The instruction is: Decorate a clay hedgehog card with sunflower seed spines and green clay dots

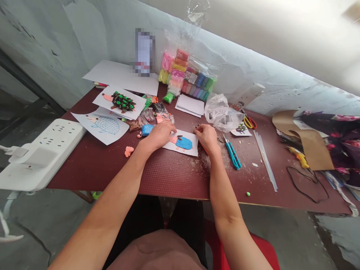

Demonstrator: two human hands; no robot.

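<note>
Card [171, 148] bearing blue clay [185, 143]: decorating step, I judge. Left hand [161, 133] bent over left edge, right hand [207, 135] curled at right; can't tell grips. Next move calls for steadying.

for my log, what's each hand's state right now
Left hand: over the card; open or closed cannot be told.
Right hand: curled beside the card; any hold cannot be told.
</note>
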